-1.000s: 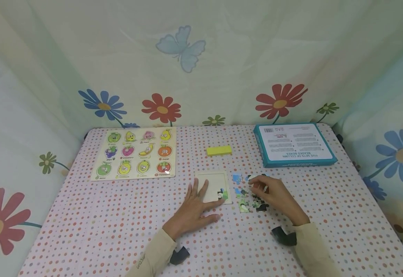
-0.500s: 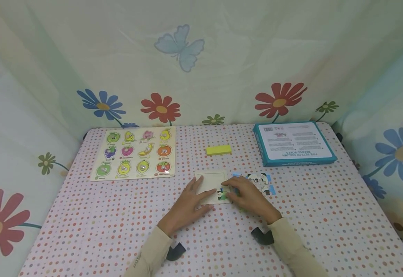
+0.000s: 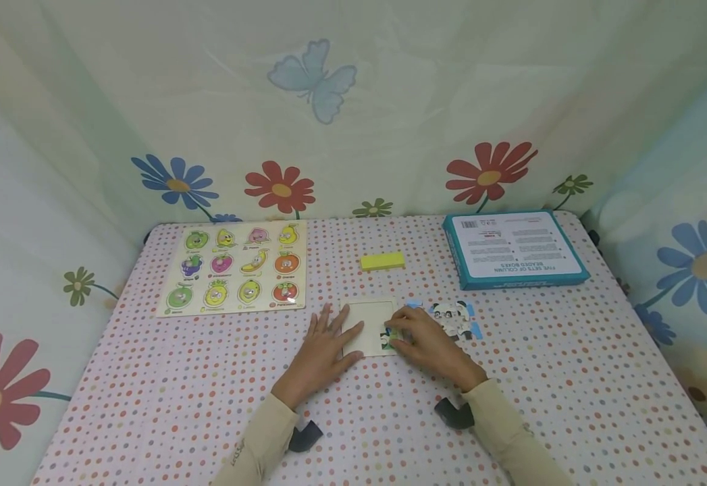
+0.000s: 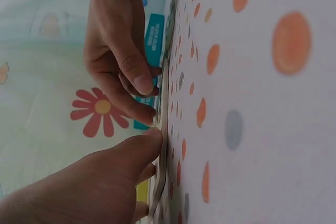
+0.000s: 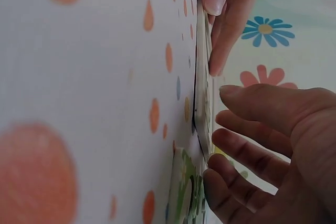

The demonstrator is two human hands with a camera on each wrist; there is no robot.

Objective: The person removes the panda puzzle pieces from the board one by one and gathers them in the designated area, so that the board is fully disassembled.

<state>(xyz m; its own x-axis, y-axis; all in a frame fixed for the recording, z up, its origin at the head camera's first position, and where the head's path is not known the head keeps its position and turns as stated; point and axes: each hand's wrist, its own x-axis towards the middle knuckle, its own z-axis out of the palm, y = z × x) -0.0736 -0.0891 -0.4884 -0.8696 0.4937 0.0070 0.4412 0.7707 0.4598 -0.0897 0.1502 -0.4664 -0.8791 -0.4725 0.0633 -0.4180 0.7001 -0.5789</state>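
A shallow square puzzle tray (image 3: 365, 317) lies on the table, with a few joined puzzle pieces (image 3: 385, 339) in its lower right corner. My left hand (image 3: 313, 358) rests spread over the tray's left side, its fingers on the rim. Reaching in from the right, my right hand (image 3: 429, 344) has bent fingers at the corner pieces. The right wrist view shows this hand's fingertips (image 5: 223, 129) close to the tray edge. I cannot tell whether a piece is pinched there. Loose panda pieces (image 3: 453, 317) lie right of the tray, partly hidden by the right hand.
A fruit puzzle board (image 3: 238, 270) lies at the back left. Behind the tray sits a yellow block (image 3: 382, 260). A teal box (image 3: 514, 250) occupies the back right. The dotted tablecloth (image 3: 207, 378) covers the table, with a flowered curtain behind.
My right hand has moved left from the loose pieces to the tray's lower right corner. My left hand has drawn slightly left, off the corner pieces, and stays on the tray.
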